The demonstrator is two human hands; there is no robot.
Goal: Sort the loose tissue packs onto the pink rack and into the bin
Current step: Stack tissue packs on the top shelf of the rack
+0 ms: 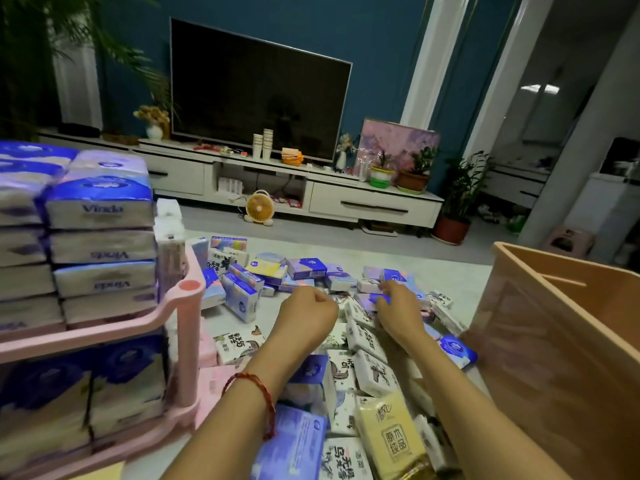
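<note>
Packs (367,373) beneath left hand (308,315), right hand (398,308)

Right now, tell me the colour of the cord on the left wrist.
The cord is red; head view.

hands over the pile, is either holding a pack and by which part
Left hand is curled, nothing visible in it. Right hand touches a blue pack; grip unclear.

Loose packs (367,375) on the floor (450,268) between rack (187,306) and bin (554,341)
Rack near left, stacked packs (100,233) on its shelves; bin near right; loose packs heaped between them; left hand (308,310) and right hand (398,303) side by side over the heap; far, TV (256,88) on cabinet (374,206); fan (259,207) on floor before it; plants (460,188) far right.
</note>
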